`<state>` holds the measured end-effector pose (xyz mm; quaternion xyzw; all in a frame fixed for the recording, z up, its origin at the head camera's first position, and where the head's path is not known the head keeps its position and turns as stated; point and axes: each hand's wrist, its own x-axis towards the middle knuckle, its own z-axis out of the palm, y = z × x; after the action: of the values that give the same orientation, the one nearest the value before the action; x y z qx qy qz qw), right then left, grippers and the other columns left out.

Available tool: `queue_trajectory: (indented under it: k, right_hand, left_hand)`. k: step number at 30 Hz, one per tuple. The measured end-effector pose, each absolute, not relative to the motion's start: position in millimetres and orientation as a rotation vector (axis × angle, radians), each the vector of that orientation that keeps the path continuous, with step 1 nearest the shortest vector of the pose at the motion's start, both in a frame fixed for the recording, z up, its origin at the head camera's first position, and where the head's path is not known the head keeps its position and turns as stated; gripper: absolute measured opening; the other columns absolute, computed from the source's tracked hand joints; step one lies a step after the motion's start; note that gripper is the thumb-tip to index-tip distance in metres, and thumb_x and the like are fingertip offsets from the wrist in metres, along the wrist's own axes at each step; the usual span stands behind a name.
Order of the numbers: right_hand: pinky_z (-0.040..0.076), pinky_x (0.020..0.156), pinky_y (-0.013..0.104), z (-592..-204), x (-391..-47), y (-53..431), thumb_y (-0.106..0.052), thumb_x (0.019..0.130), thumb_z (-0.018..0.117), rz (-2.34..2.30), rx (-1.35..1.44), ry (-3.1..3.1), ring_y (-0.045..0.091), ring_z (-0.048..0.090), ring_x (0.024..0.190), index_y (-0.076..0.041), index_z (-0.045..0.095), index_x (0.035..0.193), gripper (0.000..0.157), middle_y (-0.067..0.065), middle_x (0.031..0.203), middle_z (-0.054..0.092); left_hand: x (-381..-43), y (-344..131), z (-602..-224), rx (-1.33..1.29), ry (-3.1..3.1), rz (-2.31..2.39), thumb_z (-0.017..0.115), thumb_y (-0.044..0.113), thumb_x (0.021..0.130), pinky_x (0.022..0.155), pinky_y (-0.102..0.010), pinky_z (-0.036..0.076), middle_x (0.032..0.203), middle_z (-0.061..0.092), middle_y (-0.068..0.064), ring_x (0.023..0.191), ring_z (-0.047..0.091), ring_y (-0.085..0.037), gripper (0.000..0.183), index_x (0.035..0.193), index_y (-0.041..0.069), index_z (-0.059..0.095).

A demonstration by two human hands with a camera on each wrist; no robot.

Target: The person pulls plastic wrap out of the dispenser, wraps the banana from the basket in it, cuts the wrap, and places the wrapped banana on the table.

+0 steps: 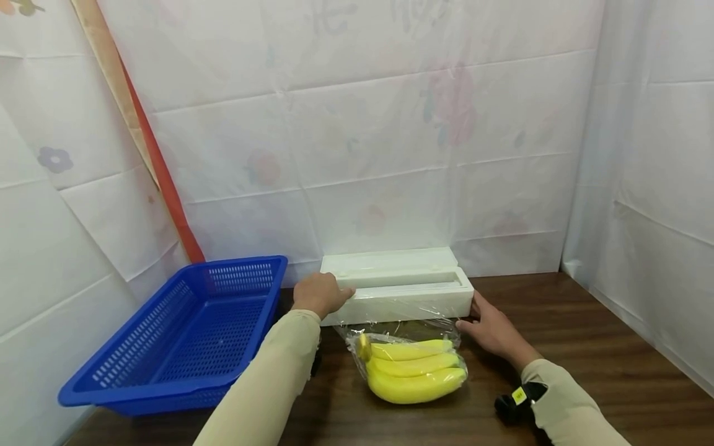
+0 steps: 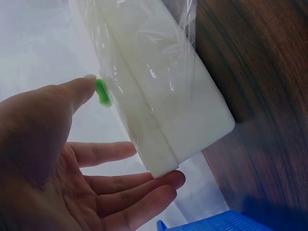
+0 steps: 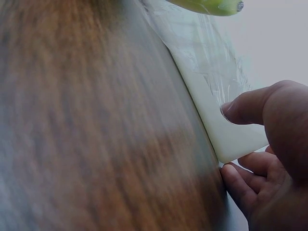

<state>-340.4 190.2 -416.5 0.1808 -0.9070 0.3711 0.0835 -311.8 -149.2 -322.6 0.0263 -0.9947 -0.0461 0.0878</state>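
A white cling film dispenser box (image 1: 413,306) lies on the table with its lid (image 1: 390,259) raised behind it. Clear cling film (image 1: 401,328) runs from it over a bunch of three bananas (image 1: 415,385) in front. At the box's left end is my left hand (image 1: 322,294). In the left wrist view its thumb touches a green slider (image 2: 103,93), and its fairly straight fingers rest against the box end. My right hand (image 1: 492,325) holds the right end, thumb on the film-covered front and bent fingers (image 3: 238,187) round the corner.
To the left stands a blue plastic basket (image 1: 240,371) with slotted sides. White patterned sheets (image 1: 362,142) hang behind and beside the brown wooden table (image 1: 586,347). A red strip (image 1: 162,173) runs down the left corner to the basket.
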Motion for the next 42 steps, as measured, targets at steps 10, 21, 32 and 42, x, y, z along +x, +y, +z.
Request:
queue_trajectory:
  k: [10, 21, 32, 42]
  right_hand:
    - [0.032, 0.096, 0.056, -416, -339, 194, -0.025, 0.087, 0.064, 1.1, 0.522, -2.712, 0.036, 0.043, 0.122, -0.005, 0.013, 0.148, 0.081, 0.02, 0.137, 0.043]
    - [0.033, 0.096, 0.054, -411, -334, 197, -0.024, 0.087, 0.064, 1.128, 0.533, -2.689, 0.036, 0.044, 0.122, -0.005, 0.015, 0.147, 0.08, 0.02, 0.137, 0.043]
    - [0.033, 0.097, 0.054, -412, -333, 197, -0.022, 0.087, 0.064, 1.139, 0.536, -2.689, 0.036, 0.044, 0.122, -0.005, 0.017, 0.147, 0.078, 0.019, 0.136, 0.044]
    - [0.032, 0.098, 0.053, -416, -336, 194, -0.019, 0.087, 0.065, 1.152, 0.545, -2.685, 0.035, 0.045, 0.121, -0.004, 0.018, 0.146, 0.078, 0.021, 0.135, 0.045]
  left_hand:
    - [-315, -142, -324, 0.084, -2.937, -0.13, 0.059, 0.052, 0.084, 0.05, -0.039, 0.046, 0.072, 0.059, -0.01, 0.062, 0.056, -0.026, 0.048, 0.09, 0.004, 0.062]
    - [-319, -145, -320, 0.047, -2.97, -0.099, 0.057, 0.035, 0.089, 0.048, -0.039, 0.044, 0.067, 0.057, -0.008, 0.058, 0.054, -0.023, 0.028, 0.085, 0.008, 0.064]
    - [-318, -150, -318, 0.039, -2.986, -0.183, 0.053, 0.02, 0.087, 0.046, -0.036, 0.041, 0.064, 0.054, -0.008, 0.056, 0.051, -0.024, 0.024, 0.065, 0.01, 0.056]
    - [-319, -160, -319, 0.044, -2.963, -0.273, 0.053, 0.012, 0.082, 0.049, -0.038, 0.042, 0.073, 0.056, -0.01, 0.062, 0.053, -0.025, 0.017, 0.067, 0.008, 0.057]
